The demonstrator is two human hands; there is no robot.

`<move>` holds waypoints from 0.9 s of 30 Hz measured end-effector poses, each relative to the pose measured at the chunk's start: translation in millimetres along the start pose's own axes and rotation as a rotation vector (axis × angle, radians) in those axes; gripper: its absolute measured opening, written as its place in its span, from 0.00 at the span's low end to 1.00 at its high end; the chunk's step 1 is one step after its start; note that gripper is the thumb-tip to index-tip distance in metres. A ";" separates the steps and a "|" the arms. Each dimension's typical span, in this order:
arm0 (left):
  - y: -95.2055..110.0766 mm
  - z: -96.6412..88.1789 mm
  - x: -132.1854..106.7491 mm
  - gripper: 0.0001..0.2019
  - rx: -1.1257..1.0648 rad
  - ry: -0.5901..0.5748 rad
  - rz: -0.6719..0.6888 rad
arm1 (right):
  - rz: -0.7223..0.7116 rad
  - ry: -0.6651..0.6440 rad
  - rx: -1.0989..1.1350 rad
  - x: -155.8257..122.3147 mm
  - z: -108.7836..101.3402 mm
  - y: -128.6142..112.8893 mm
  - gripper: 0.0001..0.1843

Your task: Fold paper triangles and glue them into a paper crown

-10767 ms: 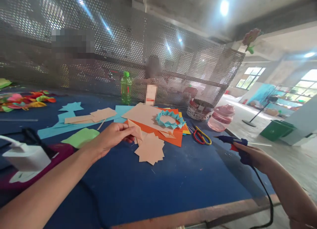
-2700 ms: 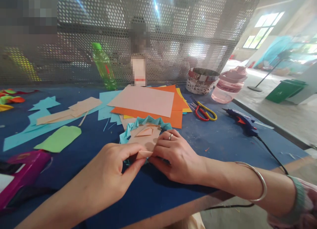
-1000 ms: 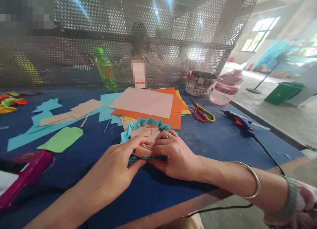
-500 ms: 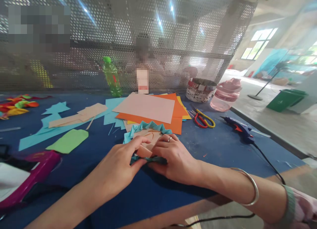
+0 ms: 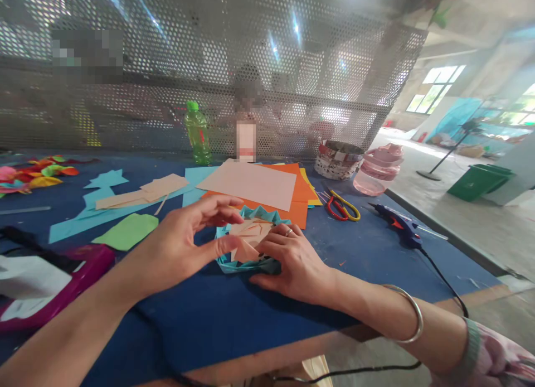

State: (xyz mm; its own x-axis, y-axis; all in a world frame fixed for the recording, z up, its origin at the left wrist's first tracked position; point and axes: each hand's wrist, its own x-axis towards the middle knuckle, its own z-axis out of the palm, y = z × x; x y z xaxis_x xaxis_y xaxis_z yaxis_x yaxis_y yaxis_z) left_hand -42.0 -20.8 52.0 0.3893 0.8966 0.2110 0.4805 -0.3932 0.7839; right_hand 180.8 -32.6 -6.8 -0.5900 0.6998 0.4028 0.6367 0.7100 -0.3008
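Note:
A folded teal paper ring [image 5: 251, 215] with peach paper pieces [image 5: 247, 237] inside it lies on the blue table [image 5: 234, 314]. My right hand [image 5: 288, 261] rests on the ring's near right side, fingers pressing down on the peach pieces. My left hand [image 5: 184, 245] hovers just left of the ring, lifted off it, with fingers spread and nothing in them.
Peach and orange sheets [image 5: 267, 189] lie behind the ring. Red and yellow scissors [image 5: 340, 206] and a blue glue gun [image 5: 397, 225] with its cord lie to the right. A green bottle [image 5: 198, 133], a basket [image 5: 336, 159], a pink jar [image 5: 376, 169], paper scraps [image 5: 125, 231] and a magenta tool [image 5: 62, 281] stand around.
My left hand has let go of the ring's near edge and lifted up and left, fingers spreading. My right hand stays pressed on the ring.

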 end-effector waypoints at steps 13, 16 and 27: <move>-13.9 4.4 10.8 0.20 -0.094 0.154 -0.062 | 0.032 0.031 -0.016 3.1 3.2 -6.7 0.13; -17.2 3.0 10.9 0.19 -0.099 0.141 -0.050 | 0.054 0.015 -0.003 5.1 2.7 -8.5 0.11; -20.2 -1.5 7.9 0.16 0.442 -0.343 0.158 | 0.058 0.028 0.076 5.8 3.6 -8.5 0.05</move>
State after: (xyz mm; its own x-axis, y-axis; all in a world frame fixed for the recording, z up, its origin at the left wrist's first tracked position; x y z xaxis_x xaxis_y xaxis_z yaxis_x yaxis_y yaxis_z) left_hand -49.8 -5.5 38.7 0.6801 0.7316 0.0464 0.6496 -0.6308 0.4243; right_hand 170.2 -34.3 -5.0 -0.5385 0.7378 0.4069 0.6291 0.6733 -0.3884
